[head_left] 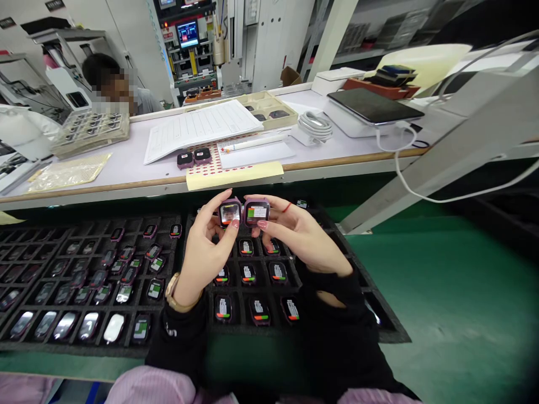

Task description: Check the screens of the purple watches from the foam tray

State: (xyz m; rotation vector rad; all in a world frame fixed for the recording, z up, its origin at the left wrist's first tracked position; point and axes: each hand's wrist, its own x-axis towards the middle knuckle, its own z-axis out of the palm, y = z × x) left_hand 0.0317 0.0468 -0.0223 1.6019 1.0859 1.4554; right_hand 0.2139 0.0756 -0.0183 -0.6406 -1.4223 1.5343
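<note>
My left hand (206, 244) pinches a small purple smartwatch body (229, 213) with a lit screen, held up over a black foam tray (370, 303). My right hand (297, 233) grips a second purple watch body (257, 212) whose screen shows a green and white panel. The two watches sit side by side, nearly touching. Below my hands, several more watch bodies (247, 273) lie in the tray's cells with screens lit.
A second black tray (25, 241) to the left holds several watch bodies. On the white bench behind lie two dark watch bodies (193, 157), a paper form (202, 128), a coiled white cable (315, 124) and a tablet (374, 105). Another person (113, 84) sits beyond the bench.
</note>
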